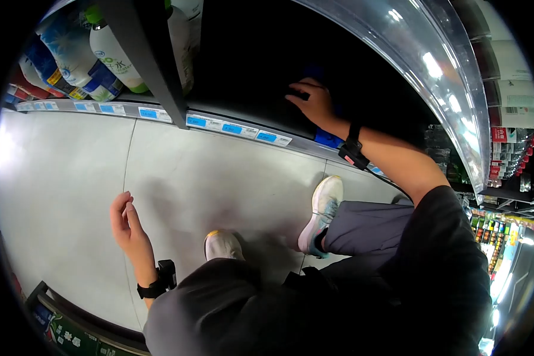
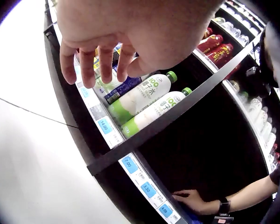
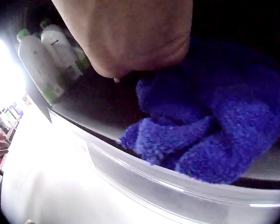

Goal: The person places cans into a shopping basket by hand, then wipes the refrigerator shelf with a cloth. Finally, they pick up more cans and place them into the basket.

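Head view: left hand point(image 1: 130, 225) relaxed, empty, at frame left; right hand point(image 1: 317, 107), upper centre, fingers loosely bent, can't tell if they're gripping the blue cloth point(image 3: 242, 128), right side of the right wrist view, on the shelf point(image 3: 86, 105)!

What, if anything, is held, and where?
The left hand holds nothing. Whether the right hand holds the cloth cannot be told; its far side is hidden.

A deep-blue cloth point(image 3: 224, 135), fluffy and thick, is lying crumpled along the front of a dark shelf point(image 3: 88, 102), its rounded folds bunching and overlapping. Its far part is fading into shadow beside the right hand point(image 3: 135, 39), which is hiding some of it; contact is not showing clearly
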Tool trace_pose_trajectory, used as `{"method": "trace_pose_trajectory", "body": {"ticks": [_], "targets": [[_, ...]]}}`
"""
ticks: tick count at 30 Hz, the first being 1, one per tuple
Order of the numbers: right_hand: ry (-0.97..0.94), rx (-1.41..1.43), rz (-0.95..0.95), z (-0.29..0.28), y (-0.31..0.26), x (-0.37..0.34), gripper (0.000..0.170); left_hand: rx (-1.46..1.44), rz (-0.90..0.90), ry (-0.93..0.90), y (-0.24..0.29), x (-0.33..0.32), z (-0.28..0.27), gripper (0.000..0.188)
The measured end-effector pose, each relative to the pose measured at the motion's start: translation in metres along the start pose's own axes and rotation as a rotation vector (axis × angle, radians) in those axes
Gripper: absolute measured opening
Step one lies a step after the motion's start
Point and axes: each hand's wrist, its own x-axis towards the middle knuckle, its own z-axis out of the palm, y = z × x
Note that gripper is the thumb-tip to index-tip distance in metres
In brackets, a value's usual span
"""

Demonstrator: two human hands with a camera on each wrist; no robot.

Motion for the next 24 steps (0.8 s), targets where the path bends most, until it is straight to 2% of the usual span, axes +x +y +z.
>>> {"method": "trace_pose_trajectory", "body": {"ticks": [2,4,6,7,9,10,12,14,15,16,18,19,20,22,24], "targets": [[0.033,-0.015,-0.057,-0.001,0.006,-0.003,0.024,0.013,0.001,0.009,0.000,-0.006,-0.008,0.018],[0.002,0.051,0.000,-0.002,0.009,-0.004,0.020,0.019,0.009,0.018,0.000,-0.008,-0.016,0.017],[-0.009,0.045,-0.014,-0.002,0.009,-0.004,0.017,0.093,0.058,-0.122,0.000,-0.007,-0.024,0.015],[-0.007,0.050,-0.015,-0.001,0.010,-0.003,0.017,0.097,0.060,-0.119,0.007,-0.006,-0.026,0.015],[0.002,0.036,-0.077,-0.001,0.010,-0.001,0.014,0.402,0.260,-0.395,0.034,0.002,-0.034,0.015],[0.003,0.042,-0.076,-0.002,0.007,-0.002,0.014,0.407,0.260,-0.395,0.043,0.006,-0.036,0.015],[0.041,0.008,-0.188,-0.006,-0.003,-0.004,0.011,0.565,0.370,-0.668,0.057,0.017,-0.039,0.014],[-0.048,0.104,-0.377,-0.008,-0.032,-0.009,0.007,0.601,0.371,-0.720,0.064,0.024,-0.034,0.012],[-0.087,0.124,-0.561,-0.011,-0.049,-0.009,0.006,0.658,0.363,-0.797,0.065,0.026,-0.029,0.013],[-0.208,0.189,-0.622,-0.019,-0.072,-0.010,0.008,0.714,0.356,-0.880,0.065,0.029,-0.025,0.013],[-0.417,0.204,-0.600,-0.025,-0.096,-0.016,0.007,0.730,0.390,-0.927,0.052,0.030,-0.006,0.014],[-0.418,0.207,-0.599,-0.021,-0.091,-0.016,0.007,0.746,0.459,-0.991,0.044,0.030,0.006,0.013],[-0.381,0.202,-0.625,-0.015,-0.082,-0.014,0.010,0.762,0.527,-1.058,0.038,0.029,0.016,0.012],[-0.350,0.199,-0.646,-0.007,-0.063,-0.007,0.016,0.739,0.546,-1.093,0.033,0.027,0.036,0.013],[-0.149,0.190,-0.454,-0.011,-0.038,-0.008,0.027,0.703,0.548,-1.130,0.024,0.020,0.047,0.013]]}}
